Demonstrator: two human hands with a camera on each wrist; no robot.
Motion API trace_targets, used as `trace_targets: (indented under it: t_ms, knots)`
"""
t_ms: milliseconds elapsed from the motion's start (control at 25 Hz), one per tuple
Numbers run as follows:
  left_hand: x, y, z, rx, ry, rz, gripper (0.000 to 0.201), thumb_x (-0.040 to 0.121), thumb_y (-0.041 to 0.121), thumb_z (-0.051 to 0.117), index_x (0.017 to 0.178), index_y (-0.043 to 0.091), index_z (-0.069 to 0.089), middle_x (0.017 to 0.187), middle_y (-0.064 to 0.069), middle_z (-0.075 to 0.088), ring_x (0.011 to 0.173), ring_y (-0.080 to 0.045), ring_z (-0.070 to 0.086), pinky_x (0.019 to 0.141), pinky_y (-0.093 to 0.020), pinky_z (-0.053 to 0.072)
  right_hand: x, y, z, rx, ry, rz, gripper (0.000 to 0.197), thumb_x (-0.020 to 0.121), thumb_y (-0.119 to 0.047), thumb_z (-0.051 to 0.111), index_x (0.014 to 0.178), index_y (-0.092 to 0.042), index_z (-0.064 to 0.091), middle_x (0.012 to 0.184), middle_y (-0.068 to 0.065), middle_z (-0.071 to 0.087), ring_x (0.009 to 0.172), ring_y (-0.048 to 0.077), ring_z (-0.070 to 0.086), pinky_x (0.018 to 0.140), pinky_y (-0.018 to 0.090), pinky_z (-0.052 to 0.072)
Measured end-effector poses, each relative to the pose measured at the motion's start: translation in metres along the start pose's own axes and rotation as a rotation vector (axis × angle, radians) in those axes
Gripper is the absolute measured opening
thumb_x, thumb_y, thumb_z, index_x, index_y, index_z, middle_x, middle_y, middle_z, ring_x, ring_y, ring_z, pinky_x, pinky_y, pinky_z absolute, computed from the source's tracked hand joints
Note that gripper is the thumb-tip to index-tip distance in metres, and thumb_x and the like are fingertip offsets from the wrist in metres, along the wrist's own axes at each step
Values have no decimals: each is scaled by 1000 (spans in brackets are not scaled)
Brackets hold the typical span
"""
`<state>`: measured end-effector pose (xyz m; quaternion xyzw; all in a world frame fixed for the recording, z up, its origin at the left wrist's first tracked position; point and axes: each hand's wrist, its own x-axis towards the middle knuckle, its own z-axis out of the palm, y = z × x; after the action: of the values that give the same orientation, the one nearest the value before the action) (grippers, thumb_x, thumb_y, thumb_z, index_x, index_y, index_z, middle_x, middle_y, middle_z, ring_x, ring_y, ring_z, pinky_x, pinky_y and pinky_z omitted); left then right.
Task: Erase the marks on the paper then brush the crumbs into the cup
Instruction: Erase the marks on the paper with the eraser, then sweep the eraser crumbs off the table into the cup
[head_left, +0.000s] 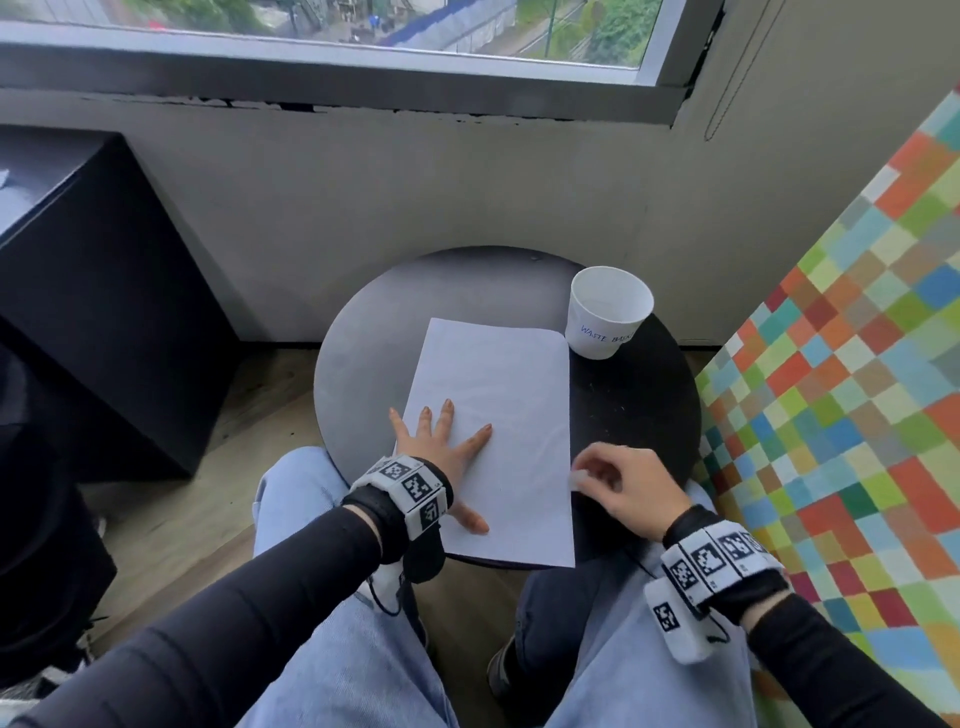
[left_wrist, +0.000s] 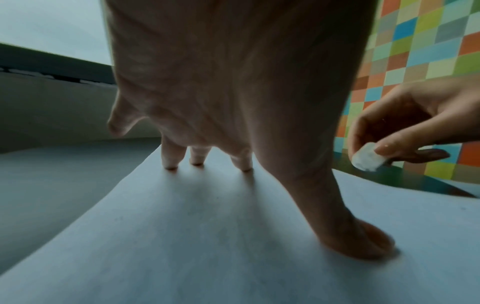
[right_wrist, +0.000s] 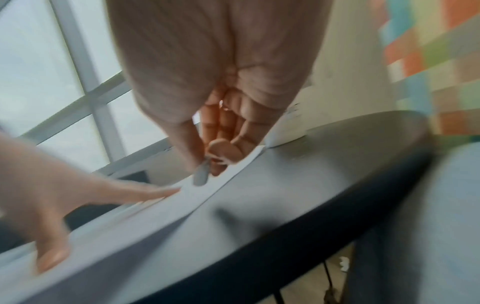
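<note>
We sit at a small round dark table (head_left: 363, 338) under a window, a wall of multicoloured squares (head_left: 841, 374) close on our right and a black cabinet (head_left: 98, 291) on our left. A white rectangular sheet of paper (head_left: 498, 395) lies flat on the table, its near edge reaching the table rim above our knees. Our left hand (head_left: 447, 447) rests spread on the sheet's near left part, fingers straight and pressing it down, gripping nothing. Our right hand (head_left: 628, 493) hovers just off the sheet's right edge, thumb and fingertips pinching a small white block eraser (left_wrist: 367, 157). We can make out no clear marks on the paper in any view, nor any crumbs on it; faint dark specks dot the bare table right of the sheet, too small to identify. We judge the erasing either barely started or nearly finished, and cannot tell which; the brushing looks not yet done. The white paper cup lettered "WASTE" (head_left: 610, 312) stands upright just beside the sheet's far right corner, its inside apparently empty. Nothing lies between the sheet and the cup, though the cup stands above the paper's level, so crumbs would need tipping in.
</note>
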<state>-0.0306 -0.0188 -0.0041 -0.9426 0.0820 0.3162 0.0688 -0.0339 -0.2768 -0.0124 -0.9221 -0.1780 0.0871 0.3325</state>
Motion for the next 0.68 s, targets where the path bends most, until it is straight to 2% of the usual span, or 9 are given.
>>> trace_targets:
  t_ms: [80,200,280,360,520,640,680]
  knots:
    - [1,-1,-1,-51,51,-13,116,72,80,60,154,42,-12,163,-11,-18,151,-37,-5,112,-72,-2,-3,11,-10,56,175,132,7,84,-24,71,85,-20,65,72,-2,61,62,9,53,62,12,42]
    - [5,-5,-10,-230,248,-71,90,86,65,59,156,36,11,164,-1,14,148,-23,24,118,-59,12,-10,14,-6,54,201,199,8,86,-21,69,82,-17,63,70,-3,59,60,7,51,60,9,40]
    - [6,-13,-17,-328,398,-113,76,90,57,60,154,34,23,159,4,27,140,-17,39,114,-47,26,-10,17,-5,61,219,221,8,86,-19,68,80,-16,63,67,-4,57,58,7,49,59,9,40]
    - [7,-26,-19,-410,479,-149,66,92,48,63,150,33,34,152,6,36,132,-16,46,104,-38,38,-10,23,-8,62,221,259,8,86,-18,68,80,-18,63,67,-3,57,58,8,48,59,10,40]
    - [5,-49,-12,-590,542,-255,48,95,29,63,141,30,50,138,5,46,121,-19,53,86,-32,42,-18,38,-10,71,250,311,14,88,-13,64,80,-25,65,72,2,59,64,14,50,60,11,41]
    - [6,-57,-5,-669,482,-299,49,93,30,64,140,29,49,135,1,45,118,-24,55,87,-34,44,-21,45,-12,19,298,316,19,89,-10,62,85,-29,65,77,2,55,65,12,50,65,12,40]
    - [6,-58,-3,-682,437,-302,52,92,34,66,140,29,47,134,-2,44,117,-25,57,89,-34,45,-20,47,-12,0,300,338,18,89,-11,62,87,-29,65,81,1,53,66,11,50,69,17,45]
